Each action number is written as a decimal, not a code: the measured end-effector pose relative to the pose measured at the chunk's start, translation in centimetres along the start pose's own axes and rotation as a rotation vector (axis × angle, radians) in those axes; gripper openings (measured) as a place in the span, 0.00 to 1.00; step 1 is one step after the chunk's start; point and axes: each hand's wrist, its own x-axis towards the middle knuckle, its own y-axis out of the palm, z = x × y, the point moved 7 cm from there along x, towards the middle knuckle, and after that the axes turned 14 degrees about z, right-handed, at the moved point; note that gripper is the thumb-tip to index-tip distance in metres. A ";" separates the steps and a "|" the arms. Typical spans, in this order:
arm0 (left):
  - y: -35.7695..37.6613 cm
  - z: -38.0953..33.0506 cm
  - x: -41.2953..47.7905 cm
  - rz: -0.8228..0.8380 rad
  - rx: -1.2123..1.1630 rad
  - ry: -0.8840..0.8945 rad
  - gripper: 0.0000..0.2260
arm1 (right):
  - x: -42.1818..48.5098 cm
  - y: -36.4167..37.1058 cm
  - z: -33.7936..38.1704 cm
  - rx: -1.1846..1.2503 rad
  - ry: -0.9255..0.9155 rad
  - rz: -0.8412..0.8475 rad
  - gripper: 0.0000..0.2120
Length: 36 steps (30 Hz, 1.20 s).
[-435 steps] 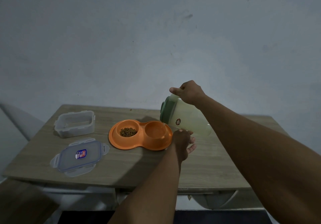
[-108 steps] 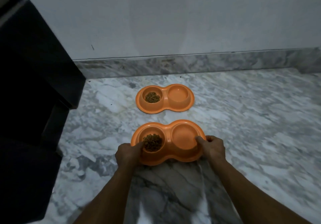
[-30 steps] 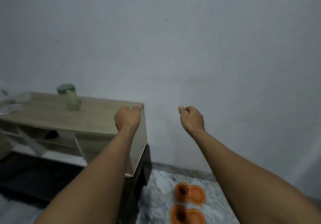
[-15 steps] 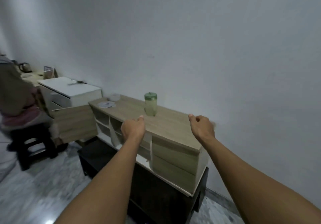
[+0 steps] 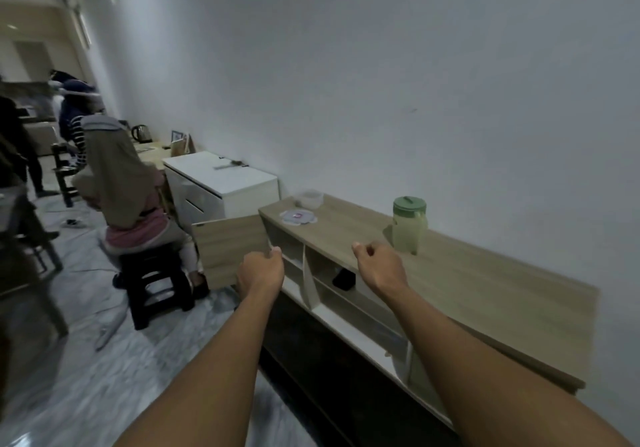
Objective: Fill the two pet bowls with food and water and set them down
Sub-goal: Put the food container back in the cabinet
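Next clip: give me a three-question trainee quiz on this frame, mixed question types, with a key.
1. True or false: the left hand holds an orange bowl.
2. Which stands nearest the right hand? A) green-lidded jug B) clear container C) kettle
3. Fill in: the flat lid lies on the wooden ____.

Key: 1 false, both hands are empty, fingers loosely curled; 2 A; 3 cabinet top.

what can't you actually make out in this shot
Head view only:
- Pet bowls: outside the frame, so their fill and placement cannot be checked.
- Pitcher: water level unclear through the cloudy wall.
- Container and lid: too small to tell contents or label.
- Dark object on the shelf: shadowed, unidentifiable.
- Left hand and right hand: fingers curled; palms hidden.
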 end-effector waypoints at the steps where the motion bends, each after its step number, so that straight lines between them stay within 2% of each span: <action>1: 0.4 0.1 1.4 0.010 0.009 -0.004 0.22 | 1.5 0.5 0.0 0.004 0.001 0.004 0.20; 6: 2.5 -1.0 10.9 0.014 0.014 -0.020 0.22 | 12.1 3.2 -0.4 0.031 0.041 0.004 0.19; 15: 5.5 -8.1 27.7 -0.001 0.050 -0.010 0.19 | 32.1 6.2 2.0 0.073 0.069 0.056 0.18; 19: 6.8 -9.0 34.5 0.010 0.080 -0.019 0.18 | 38.8 8.7 2.4 0.060 0.068 0.104 0.16; 24: 9.1 -9.3 44.4 0.073 0.110 -0.013 0.16 | 46.9 11.4 1.9 0.067 0.113 0.086 0.16; 31: 15.7 -8.1 61.9 0.314 0.244 0.063 0.18 | 58.9 17.2 -0.3 0.101 0.308 -0.016 0.13; 36: 19.5 -6.8 69.6 0.540 0.458 0.160 0.18 | 63.4 21.0 -1.6 0.033 0.444 0.039 0.16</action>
